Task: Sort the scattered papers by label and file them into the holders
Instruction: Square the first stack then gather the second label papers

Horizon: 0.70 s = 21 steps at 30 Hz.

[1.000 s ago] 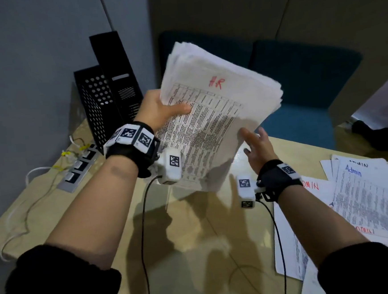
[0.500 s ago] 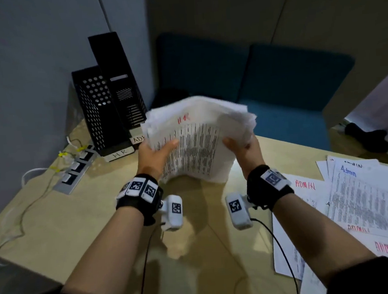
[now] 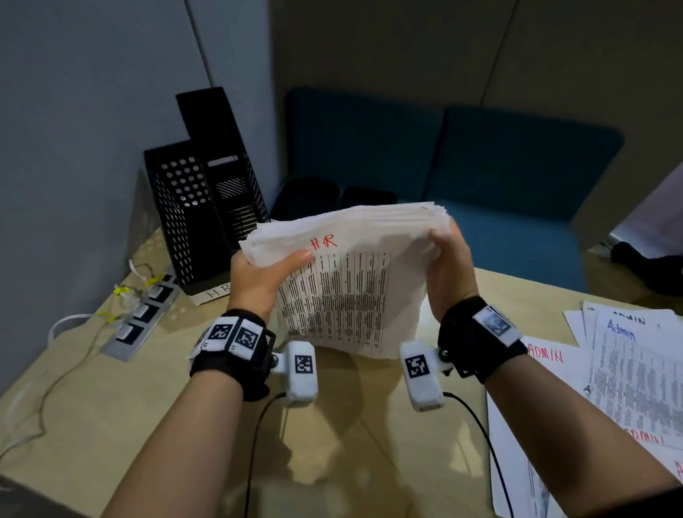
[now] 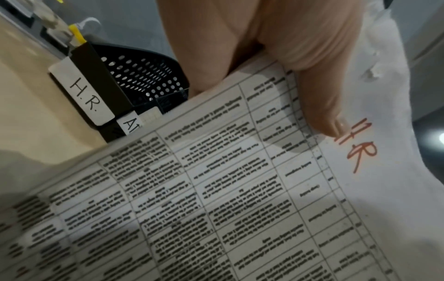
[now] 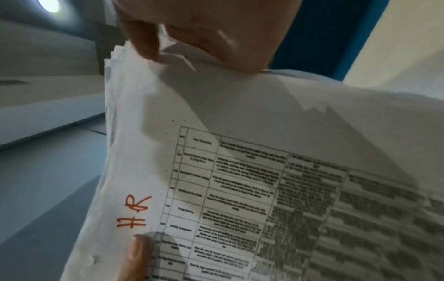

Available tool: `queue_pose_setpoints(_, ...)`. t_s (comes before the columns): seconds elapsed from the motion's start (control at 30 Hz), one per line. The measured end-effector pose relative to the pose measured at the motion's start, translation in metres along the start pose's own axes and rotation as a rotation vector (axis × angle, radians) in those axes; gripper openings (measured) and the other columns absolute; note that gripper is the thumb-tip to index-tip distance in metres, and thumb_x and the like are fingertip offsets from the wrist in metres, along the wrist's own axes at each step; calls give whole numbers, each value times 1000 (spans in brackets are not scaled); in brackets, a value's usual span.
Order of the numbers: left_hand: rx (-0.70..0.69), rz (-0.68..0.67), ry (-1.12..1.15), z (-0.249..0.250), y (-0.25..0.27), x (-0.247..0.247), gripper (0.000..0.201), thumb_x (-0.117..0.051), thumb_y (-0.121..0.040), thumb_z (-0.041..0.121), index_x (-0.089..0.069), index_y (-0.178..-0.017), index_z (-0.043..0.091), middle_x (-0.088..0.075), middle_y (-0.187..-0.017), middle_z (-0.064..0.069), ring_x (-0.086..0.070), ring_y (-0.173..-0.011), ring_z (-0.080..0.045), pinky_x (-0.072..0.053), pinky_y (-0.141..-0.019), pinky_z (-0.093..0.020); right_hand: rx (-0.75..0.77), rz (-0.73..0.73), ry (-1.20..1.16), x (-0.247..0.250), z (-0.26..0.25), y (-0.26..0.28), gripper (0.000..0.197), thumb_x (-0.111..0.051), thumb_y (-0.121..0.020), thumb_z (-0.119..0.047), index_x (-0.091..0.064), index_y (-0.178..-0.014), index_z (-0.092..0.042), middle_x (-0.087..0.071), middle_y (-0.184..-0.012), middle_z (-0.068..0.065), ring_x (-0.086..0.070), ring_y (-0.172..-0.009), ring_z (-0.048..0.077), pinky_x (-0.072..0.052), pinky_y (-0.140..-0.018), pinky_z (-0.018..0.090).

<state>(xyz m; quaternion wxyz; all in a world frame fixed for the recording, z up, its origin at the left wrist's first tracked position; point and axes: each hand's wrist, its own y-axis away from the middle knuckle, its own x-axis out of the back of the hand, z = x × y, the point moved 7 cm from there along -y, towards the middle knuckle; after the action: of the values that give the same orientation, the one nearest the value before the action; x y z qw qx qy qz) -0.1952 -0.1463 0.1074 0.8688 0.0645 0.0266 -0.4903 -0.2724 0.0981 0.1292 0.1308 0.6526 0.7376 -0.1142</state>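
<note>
A thick stack of printed papers [image 3: 350, 282] with "HR" in red on the top sheet stands tilted on the table, its lower edge down. My left hand [image 3: 266, 279] grips its left side, thumb on the top sheet near the label [image 4: 360, 146]. My right hand [image 3: 448, 266] grips the upper right corner [image 5: 197, 57]. Two black perforated holders stand at the back left: the nearer one [image 3: 183, 214] has a white "H.R." tag [image 4: 83, 95], the taller one [image 3: 224, 166] behind it has a tag that starts with "A".
Loose sheets marked "ADMIN" [image 3: 643, 382] lie spread at the table's right. A power strip [image 3: 140, 315] with white cables sits left of the holders. A blue sofa [image 3: 489, 190] stands behind the table [image 3: 99, 421]. Cables hang from both wrist cameras.
The stack has come down from in front of me to the table. My right hand, open beside it a second ago, now grips its right corner.
</note>
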Motion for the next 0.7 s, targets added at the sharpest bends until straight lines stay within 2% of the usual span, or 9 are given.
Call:
queue_pose_setpoints(0.07, 5, -41, -23, -3, 2, -1, 46, -84, -66, 6, -66, -107, 15, -73, -103, -2, -71, -97, -13, -58, -78, -27, 61, 24, 120, 3, -6, 1, 39, -63, -65, -42, -54, -99, -26, -59, -92, -2, -59, -76, 8, -49, -67, 27)
queue_pose_setpoints(0.17, 29, -75, -38, -8, 2, -3, 64, -85, -63, 7, -59, -121, 12, -70, -112, -3, -68, -104, -15, -56, -85, -30, 250, 45, 348, -2, -20, 4, 24, -64, -78, -42, -56, -101, -42, -58, -107, -5, -60, -97, 21, -51, -85, 39)
queue_pose_setpoints(0.2, 38, -89, -31, -9, 2, -4, 67, -86, -61, 9, -59, -122, 12, -70, -112, -3, -68, -105, -16, -56, -87, -31, 330, 39, 408, -6, -26, 5, 20, -63, -82, -40, -58, -100, -41, -59, -107, -5, -59, -100, 22, -50, -88, 39)
queue_pose_setpoints(0.27, 62, -118, -39, -11, 1, -5, 74, -88, -52, 18, -60, -120, 15, -71, -112, -3, -67, -106, -18, -55, -91, -36, 433, 37, 442, -12, -32, 4, 7, -60, -86, -36, -62, -93, -35, -61, -96, -4, -59, -90, 13, -48, -82, 32)
queue_pose_setpoints(0.4, 100, -144, -60, -15, 0, -3, 91, -94, -41, 31, -59, -123, 13, -71, -114, -4, -67, -108, -19, -55, -92, -40, 419, 98, 442, -4, -30, 0, 11, -57, -89, -25, -61, -79, -29, -59, -80, -12, -53, -75, 3, -44, -73, 26)
queue_pose_setpoints(0.47, 102, -156, -56, -14, 1, -3, 91, -91, -43, 33, -59, -125, 11, -71, -114, -6, -67, -107, -20, -55, -93, -42, 398, 106, 462, 0, -30, -3, 14, -56, -89, -22, -58, -77, -28, -57, -77, -14, -51, -73, 1, -43, -71, 26)
queue_pose_setpoints(0.57, 102, -188, -64, -13, 3, -5, 84, -93, -46, 29, -61, -122, 11, -72, -113, -6, -68, -107, -20, -54, -93, -41, 426, 78, 580, -4, -37, -4, 18, -52, -91, -18, -54, -78, -29, -54, -74, -15, -49, -68, -4, -40, -66, 17)
queue_pose_setpoints(0.63, 103, -203, -69, -13, 4, -6, 78, -92, -51, 21, -62, -121, 9, -72, -112, -7, -68, -106, -20, -54, -94, -41, 458, 55, 726, -12, -43, -5, 17, -47, -92, -9, -56, -91, -24, -53, -74, -14, -50, -68, 3, -39, -62, 17)
queue_pose_setpoints(0.7, 106, -187, -55, -14, 4, -5, 68, -85, -59, 18, -61, -122, 9, -72, -112, -6, -69, -105, -19, -55, -93, -37, 464, 12, 848, -24, -47, -7, 29, -43, -88, -2, -58, -105, -18, -52, -74, -11, -49, -68, 8, -39, -62, 19)
